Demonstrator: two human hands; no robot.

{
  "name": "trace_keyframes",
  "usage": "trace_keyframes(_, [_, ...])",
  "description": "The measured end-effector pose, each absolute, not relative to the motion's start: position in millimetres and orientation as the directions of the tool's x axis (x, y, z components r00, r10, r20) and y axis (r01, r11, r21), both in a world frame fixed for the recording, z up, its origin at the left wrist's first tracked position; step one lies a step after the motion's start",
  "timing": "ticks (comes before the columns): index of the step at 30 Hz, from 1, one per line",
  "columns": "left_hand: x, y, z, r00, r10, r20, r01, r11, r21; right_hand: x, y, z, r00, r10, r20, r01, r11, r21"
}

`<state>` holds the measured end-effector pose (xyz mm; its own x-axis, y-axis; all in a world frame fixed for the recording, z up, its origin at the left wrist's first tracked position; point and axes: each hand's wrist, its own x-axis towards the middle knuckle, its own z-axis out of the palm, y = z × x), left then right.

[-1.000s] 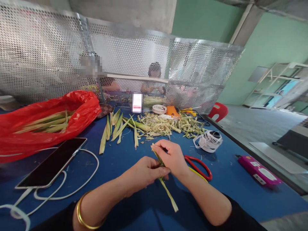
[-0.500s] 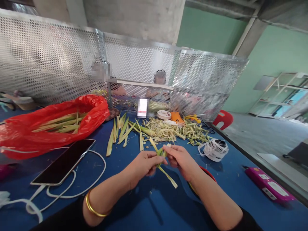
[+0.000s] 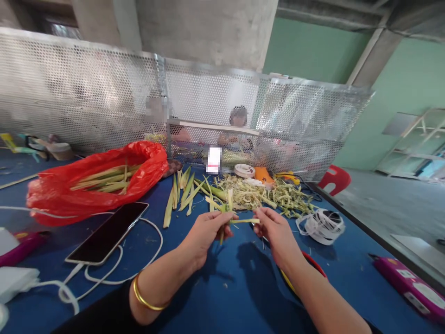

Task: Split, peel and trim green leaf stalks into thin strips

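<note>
One red plastic bag [image 3: 45, 199], its mouth open, holds long green-and-tan leaves [image 3: 107, 180] on a blue desk [image 3: 222, 301]. Over the desk, the left hand [image 3: 205, 234] keeps a closed grip on leaf strips [image 3: 244, 221], one stretching to the right hand [image 3: 277, 234], whose fingertips pinch its end. Around them lie one dark-screened device [image 3: 107, 232], two magenta packs [image 3: 408, 285] and one loose white coil [image 3: 325, 227].
</note>
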<state>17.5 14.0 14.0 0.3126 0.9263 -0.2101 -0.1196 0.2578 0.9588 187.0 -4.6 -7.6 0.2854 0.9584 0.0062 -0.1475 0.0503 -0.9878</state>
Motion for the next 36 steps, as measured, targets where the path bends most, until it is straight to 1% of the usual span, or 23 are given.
trace_keyframes(2, [15, 17, 14, 0.235, 0.95, -0.204, -0.191, 0.251, 0.949, 182, -8, -8, 0.151, 0.988, 0.031, -0.019, 0.034, -0.999])
trace_keyframes(4, [16, 17, 12, 0.2, 0.964, -0.174, -0.24, 0.221, 0.945, 171, -13, -9, -0.02, 0.999, 0.026, 0.113, 0.028, -0.993])
trace_keyframes(5, [17, 16, 10, 0.206, 0.966, -0.155, -0.263, 0.207, 0.942, 165, -16, -9, -0.067, 0.997, 0.023, 0.153, 0.033, -0.988])
trace_keyframes(6, [19, 15, 8, 0.227, 0.964, -0.138, -0.286, 0.201, 0.937, 158, -18, -10, -0.078, 0.997, 0.028, 0.166, 0.041, -0.985])
trace_keyframes(8, [24, 11, 4, 0.288, 0.949, -0.128, -0.312, 0.219, 0.924, 146, -22, -13, -0.047, 0.998, 0.049, 0.147, 0.056, -0.988])
trace_keyframes(12, [30, 6, 1, 0.381, 0.917, -0.118, -0.295, 0.242, 0.924, 137, -26, -16, -0.016, 0.998, 0.055, 0.036, 0.055, -0.998])
trace_keyframes(16, [27, 7, 3, 0.5, 0.866, 0.006, -0.329, 0.184, 0.926, 141, -26, -12, 0.023, 0.994, 0.109, -0.025, 0.109, -0.994])
trace_keyframes(18, [26, 8, 5, 0.491, 0.871, 0.015, -0.339, 0.175, 0.924, 142, -26, -9, 0.019, 0.992, 0.123, -0.031, 0.123, -0.992])
trace_keyframes(20, [24, 9, 6, 0.458, 0.889, -0.012, -0.318, 0.177, 0.932, 142, -29, -7, -0.007, 0.993, 0.118, -0.022, 0.117, -0.993])
trace_keyframes(25, [20, 13, 8, 0.374, 0.924, -0.081, -0.241, 0.181, 0.953, 141, -38, -3, -0.072, 0.996, 0.055, 0.024, 0.057, -0.998])
trace_keyframes(29, [19, 13, 10, 0.348, 0.935, -0.07, -0.197, 0.146, 0.97, 141, -39, -1, -0.095, 0.995, 0.036, 0.014, 0.037, -0.999])
trace_keyframes(31, [19, 11, 11, 0.372, 0.926, -0.062, -0.172, 0.134, 0.976, 141, -37, -1, -0.098, 0.994, 0.04, -0.008, 0.04, -0.999])
trace_keyframes(34, [20, 7, 14, 0.477, 0.876, -0.063, -0.131, 0.141, 0.981, 139, -35, -3, -0.082, 0.995, 0.061, -0.072, 0.055, -0.996])
trace_keyframes(36, [20, 6, 16, 0.516, 0.855, -0.057, -0.12, 0.137, 0.983, 138, -35, -5, -0.064, 0.995, 0.075, -0.097, 0.069, -0.993])
